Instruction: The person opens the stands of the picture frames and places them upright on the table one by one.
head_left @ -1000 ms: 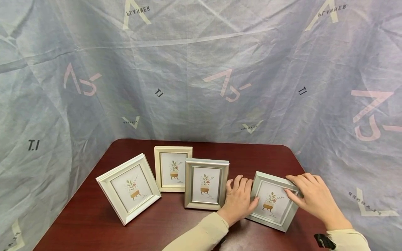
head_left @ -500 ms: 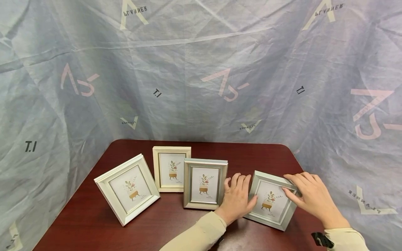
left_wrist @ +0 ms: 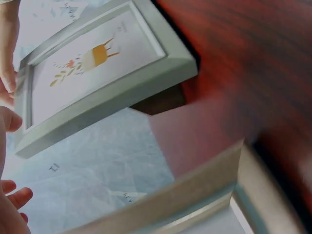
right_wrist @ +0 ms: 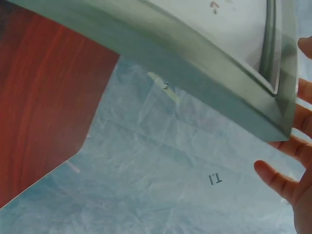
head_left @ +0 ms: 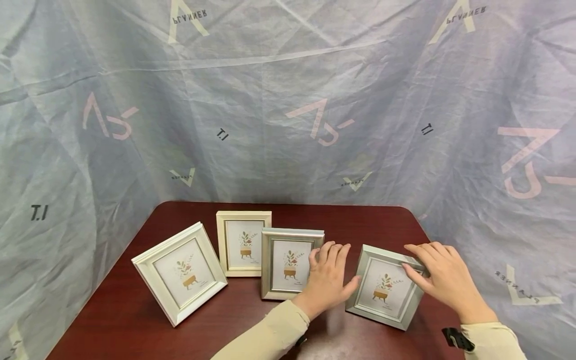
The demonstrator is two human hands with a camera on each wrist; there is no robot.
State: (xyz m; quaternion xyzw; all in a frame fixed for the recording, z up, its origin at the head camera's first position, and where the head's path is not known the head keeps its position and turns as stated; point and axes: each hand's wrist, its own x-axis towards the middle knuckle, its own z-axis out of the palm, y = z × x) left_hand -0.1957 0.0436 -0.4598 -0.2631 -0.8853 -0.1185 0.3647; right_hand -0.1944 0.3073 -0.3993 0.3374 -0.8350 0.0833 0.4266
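A pale grey-green picture frame point(head_left: 384, 287) stands tilted at the right of the table. My right hand point(head_left: 445, 277) is at its upper right corner, thumb before the front and fingers along the top edge. In the right wrist view, the thumb point(right_wrist: 304, 46) looks clear of the frame's face, while some fingers lie close behind the corner. My left hand point(head_left: 327, 277) has spread fingers and holds nothing. It is between that frame and a silver-champagne picture frame point(head_left: 292, 232), covering the latter's lower right part in the head view.
A cream picture frame point(head_left: 244, 215) stands behind and left of the silver-champagne one. At the far left leans a whitish picture frame point(head_left: 177, 317). All are on a dark red wooden table point(head_left: 360, 220). A grey printed cloth point(head_left: 270, 125) hangs around its back and sides.
My left hand has come off the grey-green frame's left edge and moved left. My right hand has risen slightly against its corner. The frames keep their places; the whole view shifts a little.
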